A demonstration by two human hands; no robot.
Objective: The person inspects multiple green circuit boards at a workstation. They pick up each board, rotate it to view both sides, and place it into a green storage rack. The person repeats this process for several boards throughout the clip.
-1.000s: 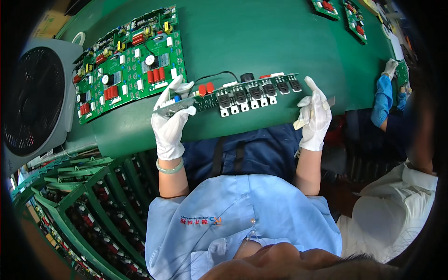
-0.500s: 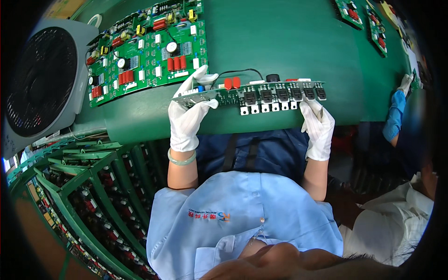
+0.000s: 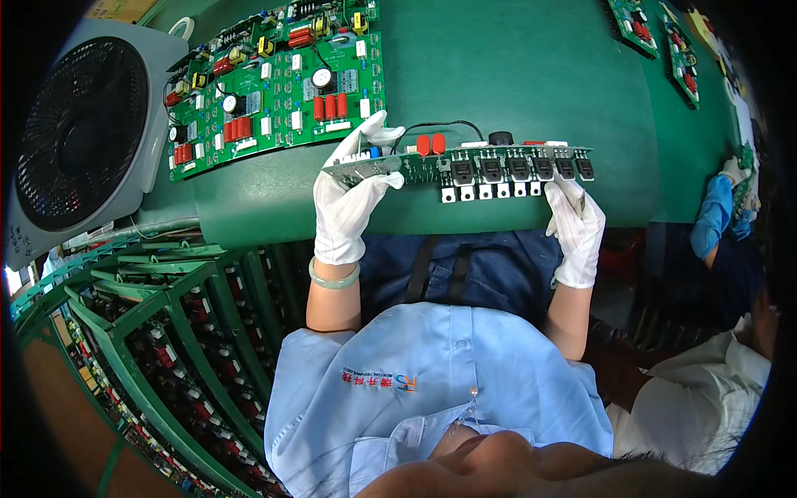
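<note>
A green circuit board (image 3: 427, 170) is held tilted on edge above the near side of the table. It carries a row of black transistors (image 3: 491, 171) with metal tabs along the lower edge, red capacitors (image 3: 431, 145), and a black wire looping over the top. My left hand (image 3: 342, 203), in a white glove, is closed around the board's left end, thumb on the near side. Gloved in white too, my right hand (image 3: 574, 228) pinches the lower edge near the right end, by the last tabs; its fingertips are partly hidden.
Several joined circuit boards (image 3: 278, 100) lie at the far left, beside a grey fan (image 3: 154, 124). A green rack (image 3: 149, 319) full of boards stands left below the table (image 3: 531, 75). More boards (image 3: 682, 62) lie far right, near a co-worker's gloved hand (image 3: 734, 172).
The view has shifted slightly, so most of the scene sits a little farther right. Both my hands keep their hold on the board. The co-worker's hand at the right has moved a little lower.
</note>
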